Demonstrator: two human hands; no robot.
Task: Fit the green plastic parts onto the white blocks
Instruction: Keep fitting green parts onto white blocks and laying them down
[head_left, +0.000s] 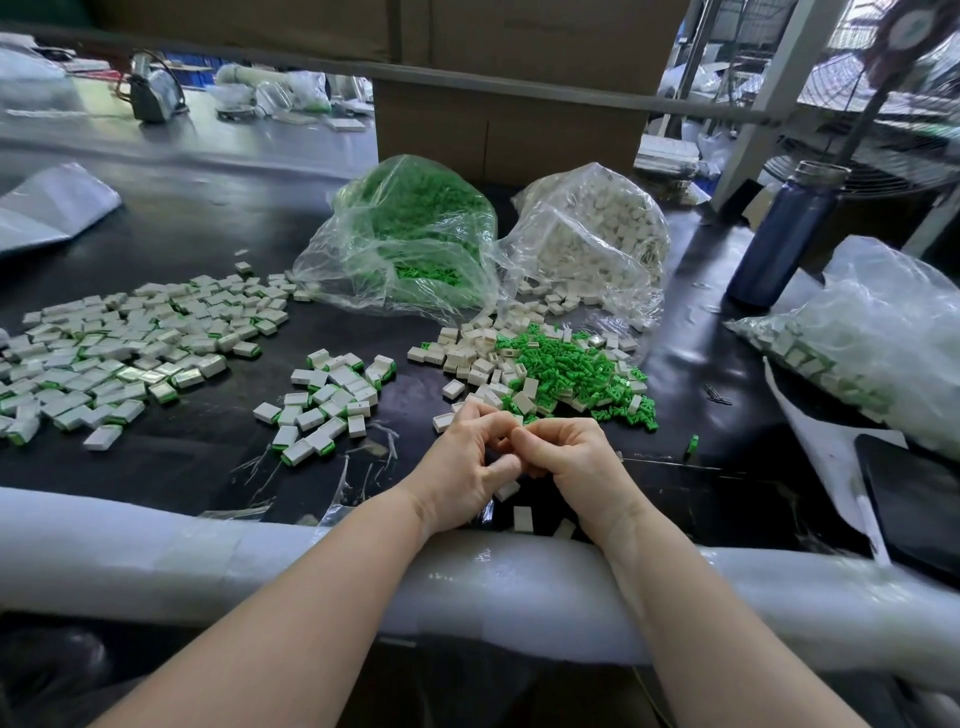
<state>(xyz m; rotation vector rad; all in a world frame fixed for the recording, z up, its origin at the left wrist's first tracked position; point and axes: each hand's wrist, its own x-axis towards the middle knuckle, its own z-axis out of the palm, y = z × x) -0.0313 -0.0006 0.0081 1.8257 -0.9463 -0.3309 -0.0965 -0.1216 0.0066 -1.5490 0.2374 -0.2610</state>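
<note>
My left hand (465, 467) and my right hand (566, 462) meet fingertip to fingertip just above the black table, near its front edge. Both have curled fingers pinching something small between them; a sliver of white shows there, and the piece itself is mostly hidden. Just beyond the hands lies a loose heap of green plastic parts (571, 369) mixed with bare white blocks (478, 353). A small pile of fitted blocks (327, 400) sits to the left, and a large spread of them (119, 348) further left. A few white blocks (522, 518) lie under my wrists.
A clear bag of green parts (410, 244) and a clear bag of white blocks (592, 244) stand behind the heap. A blue bottle (779, 244) and another bag of blocks (862, 348) are at the right. A dark phone (914, 504) lies near the right edge. White foam padding (208, 561) lines the table front.
</note>
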